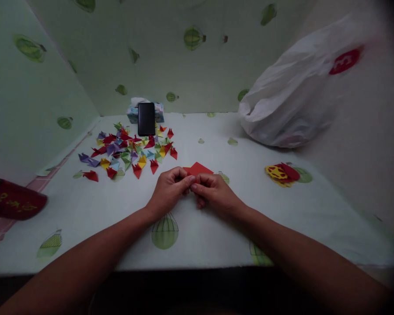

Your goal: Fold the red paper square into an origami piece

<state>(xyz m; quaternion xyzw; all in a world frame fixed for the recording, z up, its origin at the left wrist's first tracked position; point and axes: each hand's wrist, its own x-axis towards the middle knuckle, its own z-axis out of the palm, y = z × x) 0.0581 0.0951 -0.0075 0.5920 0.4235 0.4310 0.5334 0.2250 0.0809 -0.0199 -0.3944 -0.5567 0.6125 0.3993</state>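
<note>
My left hand [171, 187] and my right hand [216, 191] meet at the middle of the table. Both are closed, with thumbs and fingertips pinching a piece of orange-red folding paper [200, 168]. Its pointed upper part shows beyond my knuckles, while the fingers cover the lower part. To the left of my hands lies a loose spread of small folded paper cranes [128, 151] in red, purple, yellow, green and blue.
A black phone [146, 119] leans against a tissue box [159, 112] behind the cranes. At right lie red and yellow cut-out pieces [282, 173], below a large white plastic bag [282, 100]. A dark red cylindrical container [18, 200] is at the left edge.
</note>
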